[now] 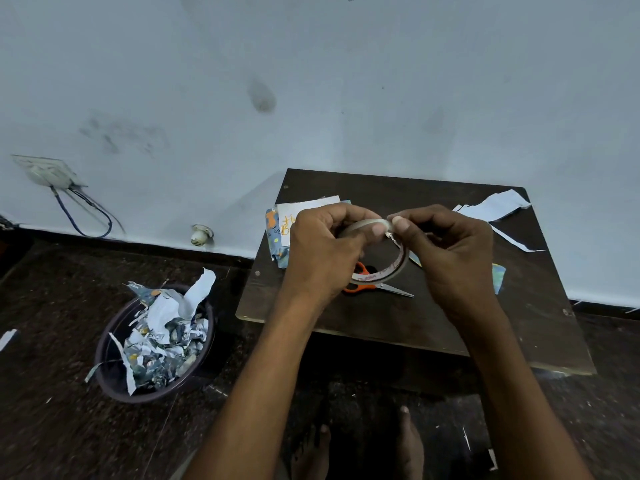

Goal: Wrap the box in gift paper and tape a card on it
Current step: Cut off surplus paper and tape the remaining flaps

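- The box point(277, 237) lies at the far left of the surface point(433, 327), already covered in blue patterned paper, so by the look of it the wrapping is done.
- The card point(298, 213), white with orange lettering, rests on top of the box; whether any tape holds it cannot be told, since the left hand hides part of it.
- The left hand point(322, 251) grips the tape roll point(384, 261), fingers curled round its left side, and holds it up above the surface.
- The right hand point(446, 254) pinches at the top of the roll with thumb and forefinger, seemingly picking at the loose tape end.
- Judged from this, the step in hand is freeing a strip of tape to fix the card.
- The scissors point(374, 287), orange-handled, lie on the surface under the roll, within reach for cutting the strip.
- Paper scraps point(495, 206) lie at the far right of the surface; a bin point(152, 344) full of offcuts stands on the floor to the left.
- Left to do: pull out and cut the tape, then stick the card down on the box.
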### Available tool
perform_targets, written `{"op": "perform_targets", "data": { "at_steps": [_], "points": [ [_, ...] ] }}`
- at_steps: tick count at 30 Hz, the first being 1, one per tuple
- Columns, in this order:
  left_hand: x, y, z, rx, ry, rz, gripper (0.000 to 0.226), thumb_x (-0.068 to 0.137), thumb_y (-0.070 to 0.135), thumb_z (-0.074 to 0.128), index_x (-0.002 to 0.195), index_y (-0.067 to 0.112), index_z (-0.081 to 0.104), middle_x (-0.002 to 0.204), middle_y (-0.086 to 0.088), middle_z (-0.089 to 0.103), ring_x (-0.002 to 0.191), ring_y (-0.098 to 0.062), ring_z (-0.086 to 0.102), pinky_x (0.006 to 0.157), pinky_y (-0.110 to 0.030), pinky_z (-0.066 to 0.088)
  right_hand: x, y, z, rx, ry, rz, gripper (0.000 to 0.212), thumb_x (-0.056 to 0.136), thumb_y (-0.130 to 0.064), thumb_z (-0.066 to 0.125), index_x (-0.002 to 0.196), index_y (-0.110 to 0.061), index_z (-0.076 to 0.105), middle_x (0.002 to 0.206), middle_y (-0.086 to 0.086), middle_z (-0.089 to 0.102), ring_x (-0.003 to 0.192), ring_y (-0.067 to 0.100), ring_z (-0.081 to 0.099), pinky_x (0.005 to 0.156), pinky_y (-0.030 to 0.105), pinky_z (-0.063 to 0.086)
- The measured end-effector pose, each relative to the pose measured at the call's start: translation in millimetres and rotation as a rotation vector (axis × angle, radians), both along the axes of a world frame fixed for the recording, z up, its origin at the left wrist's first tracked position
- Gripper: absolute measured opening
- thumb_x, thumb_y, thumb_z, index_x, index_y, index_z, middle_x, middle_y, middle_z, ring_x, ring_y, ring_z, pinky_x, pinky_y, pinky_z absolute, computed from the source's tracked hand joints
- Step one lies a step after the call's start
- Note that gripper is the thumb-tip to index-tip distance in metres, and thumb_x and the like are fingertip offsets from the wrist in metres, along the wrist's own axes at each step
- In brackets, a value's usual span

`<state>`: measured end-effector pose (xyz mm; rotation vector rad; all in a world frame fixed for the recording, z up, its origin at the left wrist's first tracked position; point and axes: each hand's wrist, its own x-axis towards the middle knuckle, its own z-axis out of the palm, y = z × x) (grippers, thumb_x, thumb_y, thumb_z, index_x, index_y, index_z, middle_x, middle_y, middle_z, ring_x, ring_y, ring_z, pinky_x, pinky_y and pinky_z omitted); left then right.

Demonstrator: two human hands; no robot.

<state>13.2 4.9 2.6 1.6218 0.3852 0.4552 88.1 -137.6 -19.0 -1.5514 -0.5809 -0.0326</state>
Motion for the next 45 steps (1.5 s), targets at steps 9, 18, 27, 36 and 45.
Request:
{"op": "perform_targets", "data": {
  "at_steps": [9,18,27,36,45],
  "points": [
    [1,-1,0,0.014,0.024,-0.045,0.012,0.084,0.012,0.071,0.085,0.024,0.076,0.087,-0.002,0.078,0.088,-0.019,0.074,0.089,-0.051,0.059,-3,-1,4,-0.136,-0.320,-0.068,0.008,0.085,-0.001,0.078,0.083,-0.009,0.081,0.079,0.003,0.072,0.071,0.015,0.068,0.064,0.020,0.049],
    [0,0,3,0.011,-0.060,-0.061,0.018,0.076,0.003,0.071,0.082,0.019,0.075,0.087,-0.003,0.076,0.084,-0.017,0.071,0.077,-0.038,0.058,-6,6,3,0.137,0.110,0.022,0.007,0.080,-0.009,0.077,0.075,-0.007,0.074,0.074,0.009,0.072,0.069,0.025,0.063,0.064,0.035,0.048],
    [-6,1,7,-0.047,-0.071,-0.074,0.019,0.074,0.005,0.061,0.083,0.012,0.077,0.085,-0.014,0.075,0.087,-0.040,0.068,0.083,-0.061,0.054,-7,6,5,0.132,0.174,0.077,0.015,0.078,-0.010,0.075,0.069,-0.021,0.073,0.071,0.010,0.070,0.067,0.023,0.060,0.063,0.031,0.048],
    [-5,3,7,-0.112,-0.078,-0.073,0.022,0.072,0.002,0.058,0.085,0.005,0.076,0.081,-0.013,0.074,0.077,-0.027,0.069,0.078,-0.050,0.054,-2,2,3,0.146,0.271,0.091,0.014,0.076,-0.008,0.072,0.066,-0.017,0.073,0.070,0.017,0.067,0.065,0.024,0.058,0.065,0.036,0.048],
    [-5,2,8,-0.135,-0.116,-0.090,0.016,0.082,0.007,0.060,0.084,0.015,0.073,0.083,-0.001,0.075,0.083,-0.011,0.067,0.076,-0.035,0.052,-3,-2,5,0.126,0.194,0.192,0.011,0.086,-0.014,0.071,0.088,-0.004,0.073,0.080,0.015,0.071,0.069,0.022,0.058,0.060,0.025,0.045]
  ]
}}
